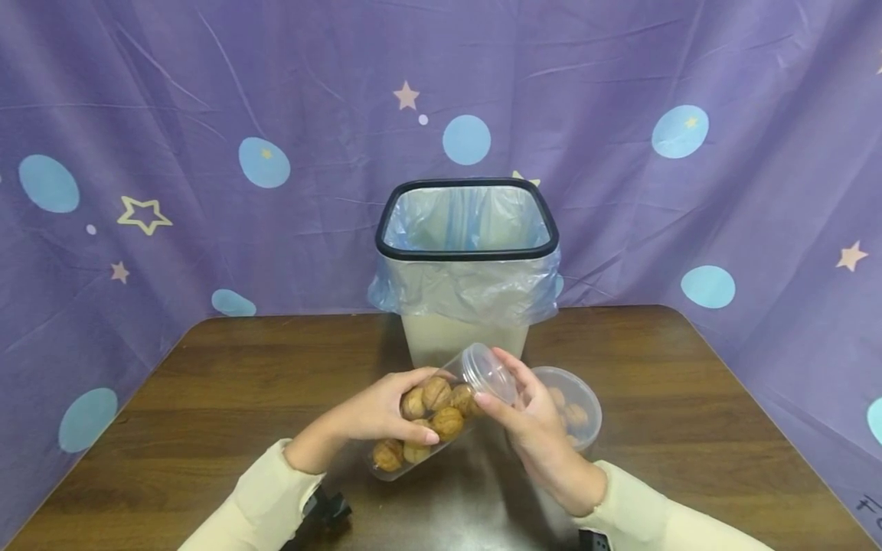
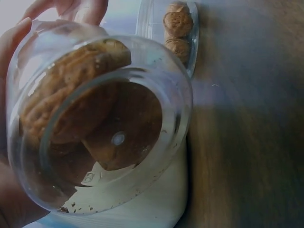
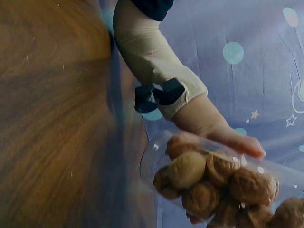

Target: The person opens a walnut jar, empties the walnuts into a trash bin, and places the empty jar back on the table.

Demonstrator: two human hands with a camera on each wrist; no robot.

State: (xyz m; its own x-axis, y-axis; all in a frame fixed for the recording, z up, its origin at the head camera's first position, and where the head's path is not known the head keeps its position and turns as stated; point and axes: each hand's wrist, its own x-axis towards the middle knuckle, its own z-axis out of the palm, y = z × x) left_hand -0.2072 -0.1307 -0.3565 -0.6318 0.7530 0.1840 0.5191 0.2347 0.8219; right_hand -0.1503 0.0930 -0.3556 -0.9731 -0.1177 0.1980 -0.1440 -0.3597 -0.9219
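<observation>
A clear plastic jar holding several walnuts is tilted above the table, its lidded end up and to the right. My left hand grips the jar's body, thumb across the near side. At the upper end, the fingers and thumb of my right hand hold the clear screw lid, which sits on the jar's mouth. The jar's round base fills much of the left wrist view. Through the side wall, walnuts show in the right wrist view.
Behind the hands stands a pale trash bin with a black rim and a bluish plastic bag liner. A clear container with several walnuts is on the brown wooden table, just right of my right hand. A purple curtain hangs behind.
</observation>
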